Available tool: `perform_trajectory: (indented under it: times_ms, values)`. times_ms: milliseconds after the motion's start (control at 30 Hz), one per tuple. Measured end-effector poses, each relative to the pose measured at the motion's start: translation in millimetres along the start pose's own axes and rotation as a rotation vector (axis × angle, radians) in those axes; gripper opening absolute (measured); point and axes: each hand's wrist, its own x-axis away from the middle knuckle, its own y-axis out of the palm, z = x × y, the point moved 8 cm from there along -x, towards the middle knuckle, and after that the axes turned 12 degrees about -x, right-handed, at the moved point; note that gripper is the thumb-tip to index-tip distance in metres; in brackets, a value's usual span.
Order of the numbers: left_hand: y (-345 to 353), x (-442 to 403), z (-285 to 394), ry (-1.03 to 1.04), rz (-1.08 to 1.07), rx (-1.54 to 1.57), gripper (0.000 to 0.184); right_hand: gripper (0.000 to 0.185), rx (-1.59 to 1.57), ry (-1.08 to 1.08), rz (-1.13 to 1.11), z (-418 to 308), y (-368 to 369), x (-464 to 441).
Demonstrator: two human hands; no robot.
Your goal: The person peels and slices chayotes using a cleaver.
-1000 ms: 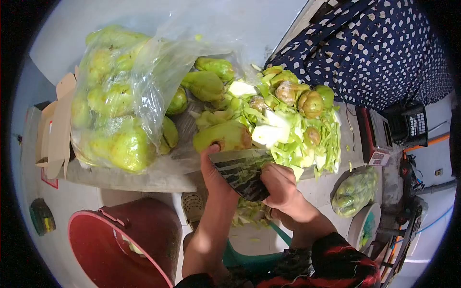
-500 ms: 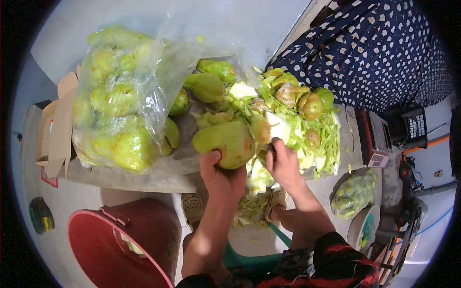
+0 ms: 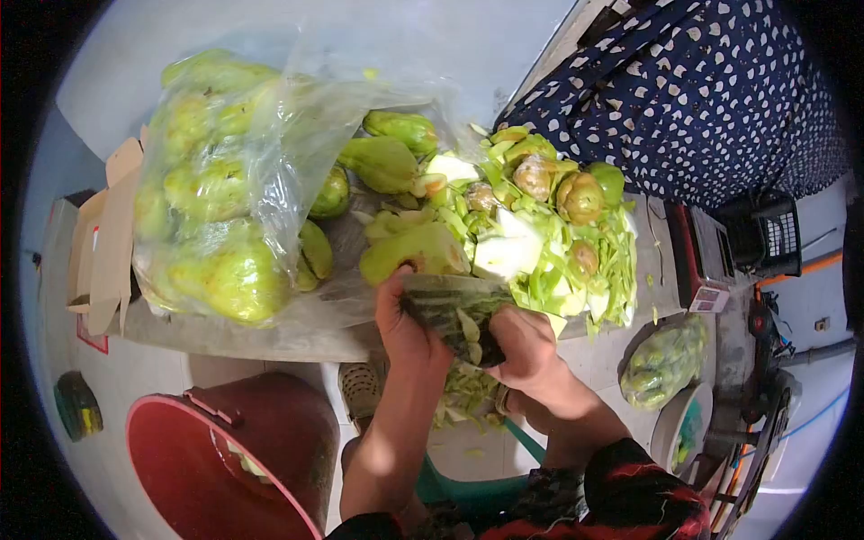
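Smooth, pear-shaped green vegetable (image 3: 389, 256) above tabletop (image 3: 216, 340) edge, beside heap of thin peelings (image 3: 616, 274); your left grip (image 3: 416, 331) wrapped round it, your right grip (image 3: 524, 346) clenched on broad, flat knife (image 3: 441, 304); forearms stretched forward, left thumb against vegetable's skin

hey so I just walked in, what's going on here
A person is cutting into a green fruit, held in the left hand, with a broad knife gripped in the right hand. Pale slivers cling to the blade. Peelings and cut pieces lie heaped to the right, and whole fruits fill a clear plastic bag to the left.
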Motion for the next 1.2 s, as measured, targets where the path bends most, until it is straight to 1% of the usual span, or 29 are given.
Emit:
perform_trajectory:
  times_ms: [67,200,233,300,367,500,600,633,667,700,733,767,833,867,933,967,1000,1033,1100,1133,1167,1200]
  values:
    - [17.8,8.6,-0.6,-0.065,-0.107,0.043,0.042,0.032,-0.016,-0.004,-0.007,-2.8,2.4,-1.8]
    - [3.8,5.7,-4.8,-0.069,-0.034,0.0,0.04,0.027,-0.01,-0.009,0.005,-4.3,2.5,-4.1]
    - [9.1,7.1,-2.5,-0.032,-0.11,0.044,0.04,0.027,-0.004,-0.011,-0.001,-4.4,3.3,-3.8]
    - [15.3,8.6,0.9,0.005,-0.184,0.088,0.04,0.026,-0.013,-0.01,0.0,-5.3,3.5,-4.9]
    - [8.4,8.2,-1.5,-0.038,-0.052,0.048,0.041,0.025,-0.021,-0.008,0.0,-4.7,4.2,-3.7]
    - [8.4,7.4,1.7,-0.022,-0.084,0.028,0.042,0.025,-0.003,0.045,0.008,9.0,10.0,0.4]
    - [8.9,-3.1,7.3,0.036,-0.048,-0.025,0.045,0.024,0.003,0.067,0.032,16.5,10.8,2.6]
    - [9.1,-4.0,10.6,0.092,-0.039,-0.078,0.046,0.025,0.013,0.068,0.027,18.7,11.9,4.7]
    - [8.9,-1.9,13.1,0.142,-0.028,-0.131,0.047,0.024,0.087,0.186,0.006,37.4,15.8,7.9]
    - [11.0,0.4,13.6,0.137,-0.031,-0.13,0.047,0.023,0.164,0.302,-0.011,61.6,18.6,9.8]
    - [17.4,2.3,17.1,0.133,-0.079,-0.089,0.05,0.02,0.164,0.476,-0.053,89.0,15.8,13.5]
    - [23.9,2.4,21.6,0.137,-0.13,-0.047,0.053,0.015,0.097,0.514,0.063,96.0,1.1,15.1]
    - [21.5,1.0,22.7,0.144,-0.103,-0.008,0.055,0.015,0.138,0.455,0.187,86.4,-17.8,8.7]
    - [22.3,0.0,23.1,0.137,-0.09,-0.039,0.056,0.012,0.128,0.412,0.205,82.4,-19.6,6.7]
    - [20.7,0.3,25.4,0.129,-0.071,-0.08,0.058,0.013,0.105,0.424,0.227,70.6,-22.6,4.0]
    - [25.4,0.7,23.7,0.099,-0.131,-0.059,0.059,0.013,0.089,0.43,0.247,62.2,-27.4,0.8]
    - [30.4,1.4,21.3,0.069,-0.191,-0.034,0.06,0.019,0.088,0.413,0.231,51.1,-31.9,-4.0]
    - [28.5,1.5,19.6,0.07,-0.19,-0.032,0.06,0.019,0.088,0.412,0.229,48.9,-33.8,-2.8]
    - [28.5,1.1,16.7,0.133,-0.225,-0.37,0.064,0.02,0.143,0.158,0.242,27.0,-40.1,-4.9]
    - [31.5,1.3,19.4,0.134,-0.226,-0.371,0.064,0.019,0.129,0.102,0.2,21.0,-40.1,-4.9]
    - [36.0,1.7,24.7,0.15,-0.213,-0.481,0.078,0.019,0.129,0.103,0.201,22.0,-41.6,-4.2]
    - [38.2,1.0,28.1,0.166,-0.198,-0.592,0.093,0.019,0.129,-0.017,0.151,13.8,-37.7,-4.4]
